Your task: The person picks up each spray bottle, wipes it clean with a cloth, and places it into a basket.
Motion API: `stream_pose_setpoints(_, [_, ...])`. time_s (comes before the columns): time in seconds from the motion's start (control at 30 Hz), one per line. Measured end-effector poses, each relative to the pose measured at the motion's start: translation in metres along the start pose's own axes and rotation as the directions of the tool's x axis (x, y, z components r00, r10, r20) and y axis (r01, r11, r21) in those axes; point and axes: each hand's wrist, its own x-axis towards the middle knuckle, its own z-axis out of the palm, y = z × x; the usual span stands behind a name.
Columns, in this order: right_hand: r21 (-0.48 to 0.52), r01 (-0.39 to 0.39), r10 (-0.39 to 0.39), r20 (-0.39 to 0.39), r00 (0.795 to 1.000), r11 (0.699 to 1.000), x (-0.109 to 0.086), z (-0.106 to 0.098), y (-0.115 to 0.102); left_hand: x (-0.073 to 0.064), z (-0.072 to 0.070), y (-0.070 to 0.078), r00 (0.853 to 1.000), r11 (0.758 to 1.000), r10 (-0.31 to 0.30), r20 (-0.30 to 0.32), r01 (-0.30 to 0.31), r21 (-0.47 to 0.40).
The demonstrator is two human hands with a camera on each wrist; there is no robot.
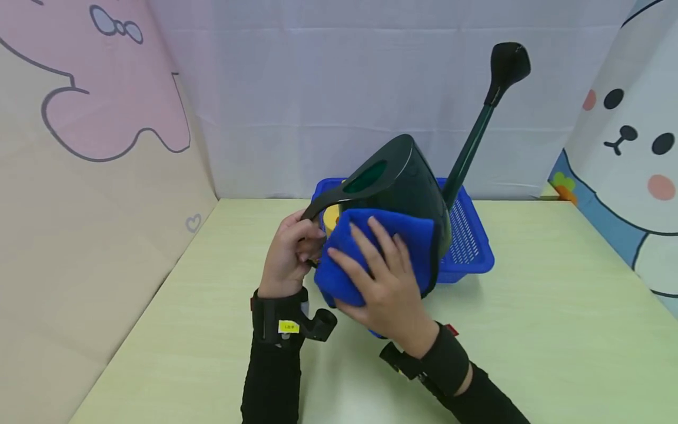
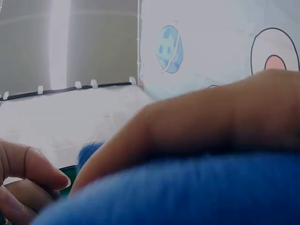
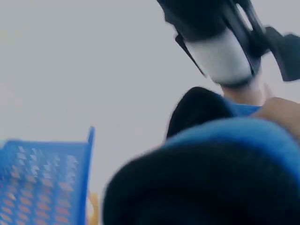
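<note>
A dark green watering can [image 1: 424, 182] is held tilted, its long spout pointing up to the right in the head view. My left hand [image 1: 290, 256] grips the lower end of its handle, fingers curled around it. Against the can's near side lies a blue cloth [image 1: 339, 271] with a dark edge. The right hand [image 1: 389, 288] presses this cloth on the can, fingers spread and mostly straight; its thumb is partly hidden. In the left wrist view the cloth [image 2: 197, 197] fills the bottom, with a finger of the right hand [image 2: 201, 117] across it.
Behind the can stands a blue perforated basket [image 1: 474, 244] on the pale table [image 1: 540, 306]. A yellow object [image 1: 331, 217] shows at its left side, mostly hidden. Printed cloth walls [image 1: 339, 82] close off the back and both sides.
</note>
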Motion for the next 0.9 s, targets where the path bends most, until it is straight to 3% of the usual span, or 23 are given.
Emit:
stream_pose_setpoints(0.1, [-0.046,0.047,-0.043,0.086,0.995,0.998,-0.003,0.005,-0.010,0.000,-0.002,0.001,1.000,1.000,0.007,-0.003,-0.007,-0.002])
stream_pose_setpoints(0.17, [-0.049,0.039,-0.035,0.085,0.996,0.998,-0.004,0.006,-0.013,-0.001,-0.003,0.001,1.000,1.000,0.020,0.012,-0.020,-0.004])
stream_pose_setpoints(0.33, [0.035,-0.028,0.032,-0.092,0.995,0.999,-0.005,0.006,-0.006,-0.001,-0.004,0.003,0.995,0.998,0.062,0.075,-0.059,-0.037])
stream_pose_setpoints(0.43, [0.141,-0.094,0.123,-0.212,0.970,0.986,-0.003,0.002,0.003,-0.001,-0.005,0.004,0.993,0.996,0.070,0.093,-0.064,-0.061])
stream_pose_setpoints(0.5, [0.238,-0.150,0.210,-0.252,0.945,0.960,-0.001,-0.003,0.011,0.000,-0.005,0.004,0.993,0.995,0.069,0.098,-0.062,-0.073])
stream_pose_setpoints(0.6, [0.399,-0.231,0.345,-0.243,0.906,0.888,0.001,-0.014,0.024,0.001,-0.005,0.004,0.992,0.994,0.072,0.101,-0.063,-0.092])
stream_pose_setpoints(0.7, [0.541,-0.307,0.466,-0.183,0.866,0.783,0.001,-0.025,0.039,0.000,-0.007,0.005,0.991,0.994,0.070,0.110,-0.060,-0.095])
stream_pose_setpoints(0.9, [0.755,-0.453,0.660,0.035,0.751,0.474,0.002,-0.040,0.060,-0.002,-0.011,0.007,0.991,0.995,0.061,0.119,-0.051,-0.082])
